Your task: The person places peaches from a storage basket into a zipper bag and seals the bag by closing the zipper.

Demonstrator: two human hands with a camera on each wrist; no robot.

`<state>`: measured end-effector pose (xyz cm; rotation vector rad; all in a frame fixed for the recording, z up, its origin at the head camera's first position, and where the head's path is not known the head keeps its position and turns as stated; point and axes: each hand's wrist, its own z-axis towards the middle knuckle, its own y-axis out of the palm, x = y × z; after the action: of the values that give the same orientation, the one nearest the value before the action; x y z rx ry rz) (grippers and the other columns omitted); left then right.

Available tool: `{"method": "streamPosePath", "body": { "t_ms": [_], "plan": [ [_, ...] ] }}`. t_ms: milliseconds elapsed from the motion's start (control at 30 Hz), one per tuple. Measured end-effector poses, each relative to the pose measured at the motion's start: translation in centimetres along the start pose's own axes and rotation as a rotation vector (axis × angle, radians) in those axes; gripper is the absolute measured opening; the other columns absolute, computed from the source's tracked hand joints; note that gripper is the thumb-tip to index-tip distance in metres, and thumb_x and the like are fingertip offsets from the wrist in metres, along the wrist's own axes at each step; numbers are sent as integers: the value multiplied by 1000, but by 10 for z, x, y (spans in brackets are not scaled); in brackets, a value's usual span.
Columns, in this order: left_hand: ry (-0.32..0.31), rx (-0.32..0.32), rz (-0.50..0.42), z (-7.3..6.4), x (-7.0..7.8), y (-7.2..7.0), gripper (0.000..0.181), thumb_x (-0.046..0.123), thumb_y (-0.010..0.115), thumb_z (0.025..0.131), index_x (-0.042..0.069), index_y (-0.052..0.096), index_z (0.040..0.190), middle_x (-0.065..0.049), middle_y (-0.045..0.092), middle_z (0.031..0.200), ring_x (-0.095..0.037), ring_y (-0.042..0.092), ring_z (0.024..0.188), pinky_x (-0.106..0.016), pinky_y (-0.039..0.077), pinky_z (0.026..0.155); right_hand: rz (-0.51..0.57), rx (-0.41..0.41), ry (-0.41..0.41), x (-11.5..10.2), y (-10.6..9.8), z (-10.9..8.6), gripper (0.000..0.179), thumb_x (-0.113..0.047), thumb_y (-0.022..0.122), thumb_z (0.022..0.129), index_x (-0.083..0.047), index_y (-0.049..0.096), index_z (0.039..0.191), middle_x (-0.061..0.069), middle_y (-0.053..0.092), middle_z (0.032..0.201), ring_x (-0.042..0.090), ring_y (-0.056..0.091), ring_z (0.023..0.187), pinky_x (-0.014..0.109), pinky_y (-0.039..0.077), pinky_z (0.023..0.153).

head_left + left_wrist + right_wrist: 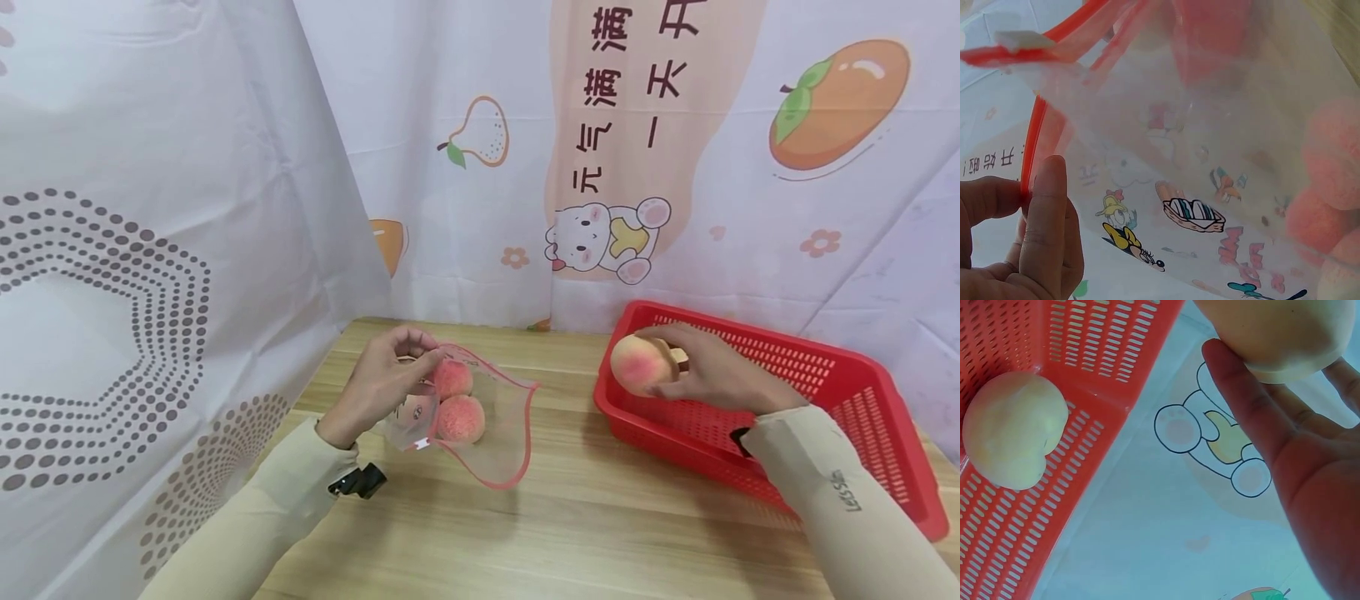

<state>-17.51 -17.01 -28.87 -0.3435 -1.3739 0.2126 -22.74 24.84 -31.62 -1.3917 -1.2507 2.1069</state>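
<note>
My left hand [390, 375] pinches the red-edged rim of a clear zip bag [501, 429] printed with cartoon figures. Its mouth gapes toward the right. Several pink peaches [460, 419] show through the plastic, bunched in the bag's left part. Over the left end of the red basket [660, 437], my right hand [716, 375] grips a pale peach with a pink blush [640, 364], fingers around its far side. Another peach [1015, 430], yellowish, lies inside the basket in the right wrist view. In the left wrist view, finger and thumb press the bag's rim [1032, 147] between them.
The perforated basket stands on the right of a wooden table [555, 517]. A white printed curtain [465, 225] hangs behind the table, and a dotted one [150, 250] hangs along the left side. A black wrist device [360, 481] sits below the left hand.
</note>
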Motion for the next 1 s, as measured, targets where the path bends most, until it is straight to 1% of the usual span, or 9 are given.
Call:
{"method": "streamPosePath", "body": {
  "t_ms": [67,167,300,500,733,800,1000],
  "plan": [
    [-2,2,-1,-1,0,0,16,7,66,95,-5,60,103,-18,67,96,-24,69,78,-34,60,64,8,-3,-1,-2,0,1,75,-27,90,74,-17,53,138,5,54,128,29,50,118,47,57,83],
    [2,1,-5,-2,0,-1,17,8,66,95,-6,60,104,-17,66,96,-21,68,76,-34,60,65,15,1,-18,-5,1,1,73,-24,90,74,-17,55,137,4,55,127,28,50,117,45,58,82],
    [4,-2,-6,-2,0,-1,17,8,67,95,-6,60,104,-14,66,94,-17,68,74,-34,60,65,17,10,-53,-9,2,0,71,-20,90,73,-16,56,136,4,56,126,27,51,115,43,57,81],
    [2,0,-6,-3,0,-3,17,8,67,95,-6,60,104,-14,67,94,-17,68,74,-34,60,65,9,13,-84,-13,4,1,72,-17,91,72,-19,56,135,2,56,125,25,51,114,39,56,79],
    [2,-3,-2,-3,1,-1,16,7,66,95,-6,60,104,-14,67,93,-18,68,74,-34,60,65,24,3,-75,-21,3,0,73,-21,92,72,-20,55,135,1,55,124,25,51,113,36,58,77],
    [2,-4,-3,-3,1,-1,16,7,66,95,-6,60,104,-14,67,93,-18,68,74,-34,60,65,23,4,-85,-24,3,0,72,-20,92,72,-20,56,135,1,56,124,24,52,112,35,57,77],
    [1,-6,-7,-3,2,0,16,6,65,95,-6,60,104,-14,68,95,-18,69,75,-34,60,65,60,-7,-99,-30,5,-1,72,-20,92,72,-19,55,135,1,55,126,25,51,114,38,58,79]
  ]
}}
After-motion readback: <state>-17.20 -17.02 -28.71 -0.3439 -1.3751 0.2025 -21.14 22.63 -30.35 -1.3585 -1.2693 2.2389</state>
